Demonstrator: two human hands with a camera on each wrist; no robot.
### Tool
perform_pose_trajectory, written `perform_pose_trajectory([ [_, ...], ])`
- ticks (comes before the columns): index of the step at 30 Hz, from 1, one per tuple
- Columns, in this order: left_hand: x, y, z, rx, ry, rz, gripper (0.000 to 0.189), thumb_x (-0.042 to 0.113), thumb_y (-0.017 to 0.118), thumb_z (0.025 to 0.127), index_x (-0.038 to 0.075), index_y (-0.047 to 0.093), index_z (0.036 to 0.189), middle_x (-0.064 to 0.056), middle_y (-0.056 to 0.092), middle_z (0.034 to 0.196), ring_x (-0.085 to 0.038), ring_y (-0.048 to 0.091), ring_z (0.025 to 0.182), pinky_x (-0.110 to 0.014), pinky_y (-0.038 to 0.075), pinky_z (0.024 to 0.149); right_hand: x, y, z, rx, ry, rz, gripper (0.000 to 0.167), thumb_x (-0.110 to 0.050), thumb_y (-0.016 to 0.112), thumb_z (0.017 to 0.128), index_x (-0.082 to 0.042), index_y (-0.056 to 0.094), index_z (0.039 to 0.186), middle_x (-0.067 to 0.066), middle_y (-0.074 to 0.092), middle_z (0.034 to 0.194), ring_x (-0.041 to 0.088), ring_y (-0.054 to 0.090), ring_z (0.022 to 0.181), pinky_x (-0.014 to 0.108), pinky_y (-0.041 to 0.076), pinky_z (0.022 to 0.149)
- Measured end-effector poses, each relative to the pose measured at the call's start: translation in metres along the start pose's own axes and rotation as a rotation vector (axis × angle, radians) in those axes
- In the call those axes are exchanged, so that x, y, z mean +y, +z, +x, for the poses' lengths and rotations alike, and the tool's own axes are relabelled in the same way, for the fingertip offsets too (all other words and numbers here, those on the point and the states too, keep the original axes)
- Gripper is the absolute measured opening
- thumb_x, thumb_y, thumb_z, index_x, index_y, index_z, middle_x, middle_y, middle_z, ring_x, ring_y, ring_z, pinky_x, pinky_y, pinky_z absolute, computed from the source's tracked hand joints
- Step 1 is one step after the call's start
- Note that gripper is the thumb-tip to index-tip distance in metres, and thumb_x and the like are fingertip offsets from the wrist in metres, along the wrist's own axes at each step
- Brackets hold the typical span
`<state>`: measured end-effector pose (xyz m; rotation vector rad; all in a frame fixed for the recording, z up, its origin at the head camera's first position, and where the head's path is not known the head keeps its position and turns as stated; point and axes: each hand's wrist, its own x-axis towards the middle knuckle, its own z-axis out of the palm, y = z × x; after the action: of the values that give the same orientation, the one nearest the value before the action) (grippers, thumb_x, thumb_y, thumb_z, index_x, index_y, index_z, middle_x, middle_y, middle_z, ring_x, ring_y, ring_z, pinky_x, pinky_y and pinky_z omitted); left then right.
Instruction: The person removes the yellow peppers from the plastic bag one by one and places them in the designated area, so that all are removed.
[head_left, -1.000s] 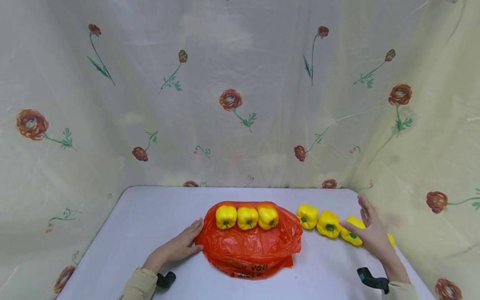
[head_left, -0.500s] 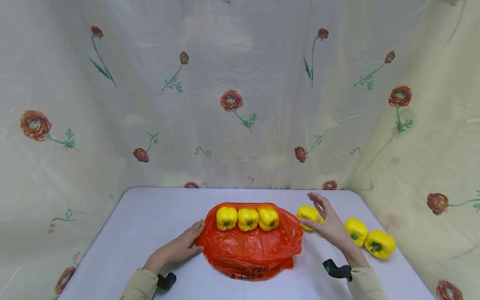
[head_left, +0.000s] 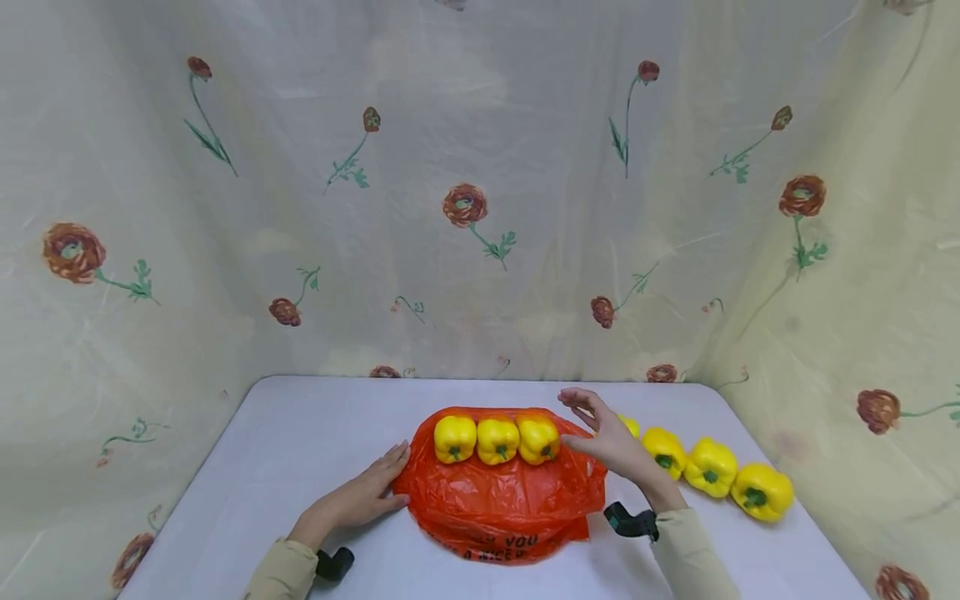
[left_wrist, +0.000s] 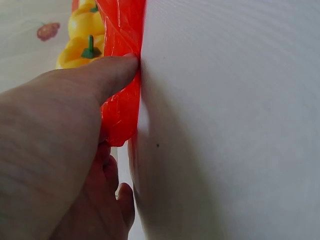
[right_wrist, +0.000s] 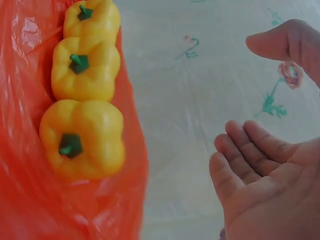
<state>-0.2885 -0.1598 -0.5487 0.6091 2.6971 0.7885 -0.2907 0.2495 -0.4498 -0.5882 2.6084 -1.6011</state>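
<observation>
A red plastic bag (head_left: 495, 496) lies on the table, with three yellow bell peppers in a row on it: a left one (head_left: 455, 439), a middle one (head_left: 498, 441) and a right one (head_left: 538, 439). My left hand (head_left: 360, 492) rests at the bag's left edge, and in the left wrist view its thumb touches the red plastic. Just right of the right pepper, my right hand (head_left: 611, 437) is over the bag's right side with thumb and fingers spread. The right wrist view shows the right hand (right_wrist: 272, 172) holding nothing, apart from the peppers (right_wrist: 90, 140).
Several more yellow bell peppers (head_left: 710, 467) stand in a slanting row on the right of the white table (head_left: 322, 425); the leftmost is partly hidden behind my right hand. A flower-patterned curtain (head_left: 465, 292) surrounds the table at the back and sides.
My right hand has moved left, from over the pepper row on the right to beside the right pepper on the bag. The left hand and the bag have stayed in place.
</observation>
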Motion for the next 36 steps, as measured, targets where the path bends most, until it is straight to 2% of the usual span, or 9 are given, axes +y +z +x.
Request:
perform_pose_trajectory([
  [5, 0.000, 0.000, -0.001, -0.001, 0.004, 0.005, 0.079, 0.048, 0.057, 0.093, 0.012, 0.021, 0.154, -0.005, 0.011, 0.164, -0.029, 0.011, 0.150, -0.055, 0.021, 0.118, 0.008, 0.011, 0.013, -0.067, 0.065, 0.025, 0.067, -0.017, 0.073, 0.086, -0.008, 0.037, 0.142, 0.017, 0.041, 0.146, 0.038, 0.034, 0.140, 0.055, 0.031, 0.113],
  [10, -0.001, 0.001, -0.001, -0.006, 0.009, -0.001, 0.080, 0.050, 0.056, 0.093, 0.012, 0.021, 0.154, -0.005, 0.011, 0.164, -0.029, 0.011, 0.150, -0.055, 0.021, 0.118, 0.021, 0.021, 0.022, -0.113, 0.126, -0.003, 0.062, -0.012, 0.068, 0.088, -0.008, 0.038, 0.143, 0.016, 0.042, 0.147, 0.038, 0.036, 0.138, 0.055, 0.034, 0.112],
  [14, -0.001, 0.002, -0.002, -0.009, 0.005, -0.010, 0.081, 0.051, 0.056, 0.093, 0.013, 0.021, 0.154, -0.005, 0.011, 0.164, -0.030, 0.011, 0.150, -0.055, 0.021, 0.118, 0.029, 0.025, 0.029, -0.138, 0.136, -0.003, 0.063, -0.011, 0.068, 0.088, -0.008, 0.038, 0.143, 0.015, 0.042, 0.147, 0.036, 0.037, 0.138, 0.055, 0.034, 0.112],
  [24, 0.000, 0.002, -0.002, -0.008, 0.023, -0.001, 0.079, 0.050, 0.055, 0.094, 0.013, 0.021, 0.154, -0.004, 0.011, 0.164, -0.029, 0.011, 0.151, -0.055, 0.021, 0.118, 0.040, 0.029, 0.041, -0.146, 0.181, -0.021, 0.065, -0.014, 0.068, 0.087, -0.008, 0.037, 0.144, 0.013, 0.041, 0.149, 0.034, 0.035, 0.138, 0.055, 0.028, 0.116],
  [31, 0.000, 0.002, 0.000, -0.014, -0.011, 0.016, 0.081, 0.053, 0.056, 0.092, 0.016, 0.020, 0.155, -0.001, 0.011, 0.164, -0.026, 0.011, 0.151, -0.053, 0.022, 0.119, 0.034, 0.029, 0.049, -0.134, 0.261, -0.088, 0.065, -0.021, 0.069, 0.085, -0.010, 0.040, 0.143, 0.013, 0.043, 0.148, 0.033, 0.041, 0.134, 0.054, 0.032, 0.113],
  [36, 0.000, 0.002, 0.000, -0.013, -0.007, 0.009, 0.081, 0.052, 0.056, 0.092, 0.015, 0.020, 0.155, -0.002, 0.011, 0.164, -0.027, 0.010, 0.151, -0.054, 0.021, 0.119, 0.033, 0.026, 0.054, -0.143, 0.297, -0.111, 0.062, -0.025, 0.069, 0.087, -0.009, 0.042, 0.141, 0.013, 0.045, 0.146, 0.032, 0.043, 0.133, 0.052, 0.035, 0.112],
])
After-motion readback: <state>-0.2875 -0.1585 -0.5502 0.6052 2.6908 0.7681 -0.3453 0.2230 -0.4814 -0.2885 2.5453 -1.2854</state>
